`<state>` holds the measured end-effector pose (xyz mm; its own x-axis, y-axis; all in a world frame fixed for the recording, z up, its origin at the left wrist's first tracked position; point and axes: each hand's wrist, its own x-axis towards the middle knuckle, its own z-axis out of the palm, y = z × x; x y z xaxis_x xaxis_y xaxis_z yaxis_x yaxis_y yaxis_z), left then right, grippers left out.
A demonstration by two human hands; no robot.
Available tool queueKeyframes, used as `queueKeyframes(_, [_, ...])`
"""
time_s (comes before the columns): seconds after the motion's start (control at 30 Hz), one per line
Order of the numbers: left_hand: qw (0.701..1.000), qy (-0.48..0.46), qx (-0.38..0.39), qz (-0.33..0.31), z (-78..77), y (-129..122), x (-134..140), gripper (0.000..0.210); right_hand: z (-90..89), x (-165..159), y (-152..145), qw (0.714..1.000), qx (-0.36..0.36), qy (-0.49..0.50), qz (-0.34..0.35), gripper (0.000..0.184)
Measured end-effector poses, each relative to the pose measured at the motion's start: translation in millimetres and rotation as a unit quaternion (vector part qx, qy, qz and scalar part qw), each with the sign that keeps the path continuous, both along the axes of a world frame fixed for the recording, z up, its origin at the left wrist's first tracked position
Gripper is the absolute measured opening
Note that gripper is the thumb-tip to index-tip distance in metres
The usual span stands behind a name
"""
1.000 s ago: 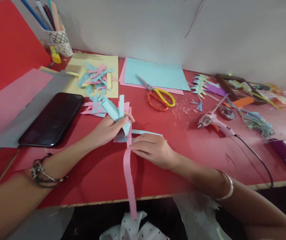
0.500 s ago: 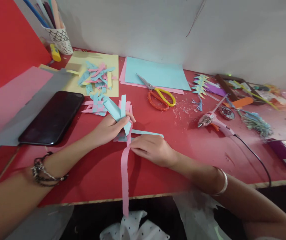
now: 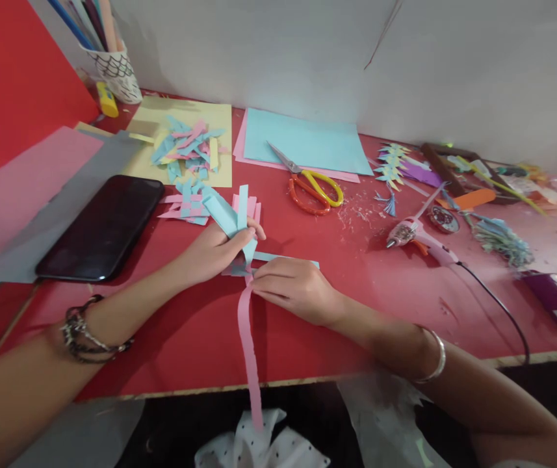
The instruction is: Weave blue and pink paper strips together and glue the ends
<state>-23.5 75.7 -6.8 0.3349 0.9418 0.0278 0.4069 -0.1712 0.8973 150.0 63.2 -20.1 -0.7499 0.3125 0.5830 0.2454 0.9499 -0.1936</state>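
My left hand (image 3: 229, 244) is closed on folded light-blue paper strips (image 3: 220, 213), which stick up past the fingers. Pinched in my right hand (image 3: 297, 289) is a long pink paper strip (image 3: 246, 325); it meets the blue folds and dangles over the table's front edge. A separate blue strip (image 3: 290, 259) lies just behind my right hand. Under my left hand are more pink and blue strips, partly hidden. Beside it sits a small woven pink-and-blue piece (image 3: 188, 207). Scissors (image 3: 307, 182) with orange and yellow handles lie beyond the hands.
A black phone (image 3: 103, 227) lies left of my left hand. Behind are paper scraps on a yellow sheet (image 3: 142, 159) and blue paper (image 3: 312, 140). To the right lies a pink glue gun (image 3: 422, 240) with a cord. A pen cup (image 3: 117, 75) stands at the back left.
The pink strip's hanging end has swung slightly to the right, and its upper part has shifted a little at my right fingertips. Both hands stay nearly in place.
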Motion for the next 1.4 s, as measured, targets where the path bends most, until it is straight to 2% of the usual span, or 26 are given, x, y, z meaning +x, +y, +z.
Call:
queueKeyframes(0.1, [1.000,0.000,0.007,0.006,-1.0,0.1,-0.6,0.029,-0.6,-0.4,0.5,1.000,0.021,-0.010,-0.002,0.022])
queueKeyframes(0.37, [1.000,0.003,0.013,0.009,-1.9,0.5,0.5,0.030,-1.8,-1.3,2.2,1.000,0.003,-0.025,-0.014,0.019])
queueKeyframes(0.47, [1.000,-0.002,0.009,0.006,-1.8,-0.1,1.0,0.028,1.7,-0.7,1.4,0.998,0.012,-0.056,-0.017,0.020])
queueKeyframes(0.6, [1.000,0.007,0.003,-0.013,-3.3,-1.0,0.5,0.028,8.7,1.3,-1.5,0.994,-0.017,-0.105,-0.031,0.022])
queueKeyframes(0.77, [0.997,0.036,0.006,-0.061,-4.3,-0.4,-0.6,0.030,14.3,9.1,-3.3,1.000,0.002,-0.021,0.007,0.024])
queueKeyframes(0.87, [0.996,0.037,-0.001,-0.085,-3.7,0.2,-0.8,0.034,17.5,14.1,-1.9,0.999,-0.001,0.029,-0.026,0.022])
queueKeyframes(1.07, [0.997,0.037,-0.004,-0.067,-4.3,-0.4,-1.7,0.039,25.6,19.8,0.7,0.987,-0.038,0.111,-0.110,0.021])
queueKeyframes(1.3, [0.998,-0.006,-0.046,-0.046,-4.0,-2.5,-3.5,0.043,32.5,26.3,2.5,0.957,0.092,0.175,-0.211,0.018])
queueKeyframes(1.4, [0.998,-0.012,-0.050,-0.045,-3.2,-2.8,-4.0,0.046,32.0,26.4,4.1,0.956,0.093,0.167,-0.223,0.018])
